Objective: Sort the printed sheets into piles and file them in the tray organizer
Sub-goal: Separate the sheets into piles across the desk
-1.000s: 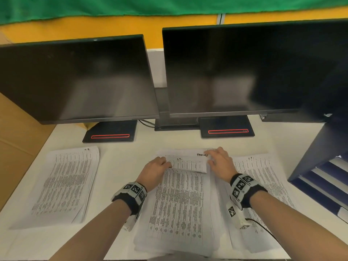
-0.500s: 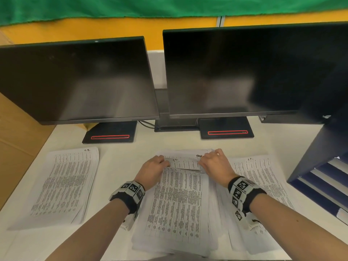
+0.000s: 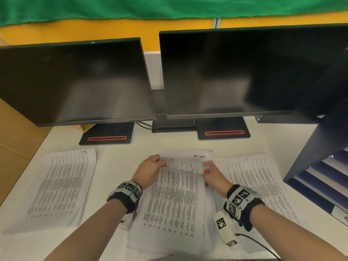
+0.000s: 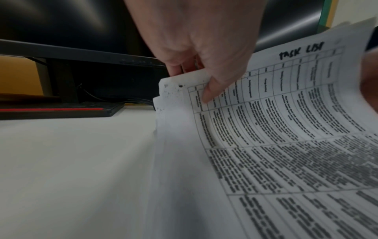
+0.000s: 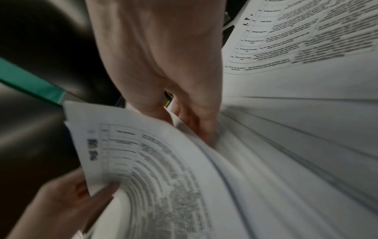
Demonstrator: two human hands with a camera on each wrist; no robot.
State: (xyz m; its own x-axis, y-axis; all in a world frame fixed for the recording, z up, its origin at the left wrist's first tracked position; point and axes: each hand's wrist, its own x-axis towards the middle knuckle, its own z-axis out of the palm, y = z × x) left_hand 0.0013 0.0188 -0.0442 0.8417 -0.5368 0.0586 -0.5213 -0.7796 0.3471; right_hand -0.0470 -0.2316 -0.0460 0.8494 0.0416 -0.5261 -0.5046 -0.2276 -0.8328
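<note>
Left pile [image 3: 58, 187], at 9 o'clock from my hands: sorted sheets lying flat on the desk [image 3: 116, 159], a handwritten mark at the top edge, too small to read.

Middle stack [image 3: 175, 208], dead centre at 6 o'clock below the monitors [image 3: 75, 81]: the unsorted lot, thick and a little fanned. I judge the step in hand is peeling the top sheet [image 4: 276, 113] off this stack and reading its heading to decide which pile it joins.

My left hand [image 3: 148, 171] pinches the sheet's far left corner, thumb on the printed face, fingers curled behind. The left wrist view shows "TASK LIST" handwritten across the top.

My right hand [image 3: 211, 174] has the far right corner, thumb on top; the fingers [image 5: 196, 124] are dug in under the lifted paper against the stack below. Whether one sheet or several are lifted, I cannot tell; the right wrist view is blurred.

Right pile [image 3: 258, 187], at 3 o'clock: another sorted set, flat, overlapping the middle stack's edge.

Tray organizer [image 3: 320, 166], far right at 3 o'clock: dark blue, slots open toward me, nothing filed that I can see.

Next move, by my reckoning: free a single sheet cleanly, match the heading to a pile, lay it square. Risk: dragging extra sheets along.
</note>
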